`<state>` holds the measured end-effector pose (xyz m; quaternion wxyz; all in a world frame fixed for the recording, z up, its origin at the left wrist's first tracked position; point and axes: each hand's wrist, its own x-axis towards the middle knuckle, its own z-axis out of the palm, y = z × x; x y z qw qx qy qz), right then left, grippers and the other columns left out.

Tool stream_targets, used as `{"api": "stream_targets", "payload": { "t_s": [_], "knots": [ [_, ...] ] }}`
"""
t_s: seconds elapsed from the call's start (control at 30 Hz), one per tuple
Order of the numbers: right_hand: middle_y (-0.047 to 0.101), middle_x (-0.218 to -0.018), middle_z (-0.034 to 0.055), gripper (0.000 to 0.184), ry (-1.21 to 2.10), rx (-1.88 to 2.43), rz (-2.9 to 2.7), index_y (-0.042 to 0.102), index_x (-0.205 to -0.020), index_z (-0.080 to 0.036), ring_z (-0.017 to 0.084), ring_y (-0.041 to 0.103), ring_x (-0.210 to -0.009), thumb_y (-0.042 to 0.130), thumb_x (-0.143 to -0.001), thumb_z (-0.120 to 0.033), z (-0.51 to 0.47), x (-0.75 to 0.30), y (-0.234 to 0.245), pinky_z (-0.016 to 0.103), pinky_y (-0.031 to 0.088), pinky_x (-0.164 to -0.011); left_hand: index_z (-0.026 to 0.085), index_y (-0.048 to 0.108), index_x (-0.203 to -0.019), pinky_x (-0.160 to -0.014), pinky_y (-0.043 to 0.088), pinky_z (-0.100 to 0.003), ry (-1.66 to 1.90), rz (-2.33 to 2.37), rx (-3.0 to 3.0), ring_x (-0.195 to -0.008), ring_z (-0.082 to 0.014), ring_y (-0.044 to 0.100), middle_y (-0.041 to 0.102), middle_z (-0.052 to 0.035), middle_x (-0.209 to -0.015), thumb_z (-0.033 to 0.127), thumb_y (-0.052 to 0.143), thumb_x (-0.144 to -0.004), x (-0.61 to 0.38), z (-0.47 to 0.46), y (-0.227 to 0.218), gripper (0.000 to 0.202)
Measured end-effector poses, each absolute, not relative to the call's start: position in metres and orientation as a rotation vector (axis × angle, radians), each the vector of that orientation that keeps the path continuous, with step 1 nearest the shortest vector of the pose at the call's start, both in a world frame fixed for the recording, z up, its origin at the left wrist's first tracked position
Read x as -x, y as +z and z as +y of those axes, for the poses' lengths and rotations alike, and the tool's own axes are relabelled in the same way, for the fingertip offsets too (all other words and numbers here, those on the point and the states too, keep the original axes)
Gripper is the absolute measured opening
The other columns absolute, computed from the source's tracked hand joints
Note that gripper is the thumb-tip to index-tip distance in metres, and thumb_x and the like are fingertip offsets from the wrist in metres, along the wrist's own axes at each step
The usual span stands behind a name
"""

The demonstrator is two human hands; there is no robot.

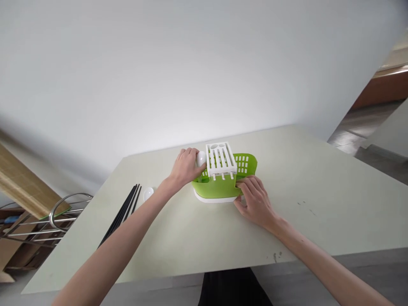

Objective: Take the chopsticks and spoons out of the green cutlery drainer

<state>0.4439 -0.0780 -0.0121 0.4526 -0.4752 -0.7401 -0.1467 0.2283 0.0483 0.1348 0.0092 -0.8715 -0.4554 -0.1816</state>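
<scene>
- The left hand reached up from the lower left with a long, straight arm, the back of the hand showing and the fingers curled
- It pinched a shiny white spoon with a round bowl between thumb and fingers; the bowl pointed up, and the handle was too hidden to see well
- The right hand came in from the lower right, with its fingers bent over the side and its thumb down low near the bottom, so it gripped the right end of the basket
- That was a bright green plastic basket with little square holes, standing upright near the middle of the table, on a flat white base
- A white plastic rack with long slots sat on top, between the two hands
- The pale, smooth table met the white wall along its back edge, behind the basket; its front edge ran beside the dark trousers
- Lots of tabletop spread out to the right
- On the left, thin black chopsticks and a second white spoon lay near the left forearm, which hid part of the chopsticks
</scene>
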Motion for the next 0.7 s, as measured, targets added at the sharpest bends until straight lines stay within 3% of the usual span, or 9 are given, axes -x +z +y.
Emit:
{"api": "stream_targets", "payload": {
  "t_s": [0.13, 0.23, 0.43, 0.7],
  "knots": [
    [0.067, -0.103, 0.0085, 0.031, -0.373, 1.187, -1.825, 0.056, -0.105, -0.024, 0.029, 0.06, -0.101, 0.058, -0.081, -0.005, -0.077, -0.444, -0.012, 0.049, 0.052, -0.097, 0.019, 0.063, -0.104, -0.084, 0.054, -0.044, -0.741, -1.383, 2.703, -0.1, -0.031, 0.064, 0.071, -0.0133, -0.106, 0.035, 0.064, -0.086, -0.228, 0.05, 0.135, 0.024],
    [0.068, -0.102, 0.0085, 0.03, -0.379, 1.183, -1.825, 0.055, -0.105, -0.023, 0.028, 0.06, -0.101, 0.059, -0.082, -0.005, -0.076, -0.444, -0.013, 0.049, 0.052, -0.097, 0.02, 0.063, -0.104, -0.074, 0.052, -0.038, -0.739, -1.459, 2.732, -0.088, -0.0261, 0.066, 0.073, -0.0101, -0.103, 0.037, 0.061, -0.087, -0.228, 0.046, 0.137, 0.024],
    [0.067, -0.101, 0.0081, 0.03, -0.392, 1.171, -1.817, 0.056, -0.104, -0.024, 0.029, 0.06, -0.1, 0.059, -0.081, -0.005, -0.076, -0.444, -0.013, 0.049, 0.052, -0.096, 0.022, 0.064, -0.103, -0.061, 0.042, -0.031, -0.693, -1.568, 2.706, -0.07, -0.0226, 0.065, 0.072, -0.0034, -0.08, 0.041, 0.058, -0.088, -0.231, 0.043, 0.139, 0.025],
    [0.067, -0.101, 0.0086, 0.03, -0.394, 1.18, -1.819, 0.058, -0.104, -0.023, 0.029, 0.06, -0.101, 0.059, -0.08, -0.005, -0.078, -0.444, -0.012, 0.049, 0.052, -0.096, 0.021, 0.06, -0.081, -0.059, 0.039, -0.026, -1.328, -1.633, 2.579, -0.06, -0.0145, 0.053, 0.059, 0.0023, -0.065, 0.044, 0.062, -0.085, -0.227, 0.056, 0.145, 0.023]
  ]
}}
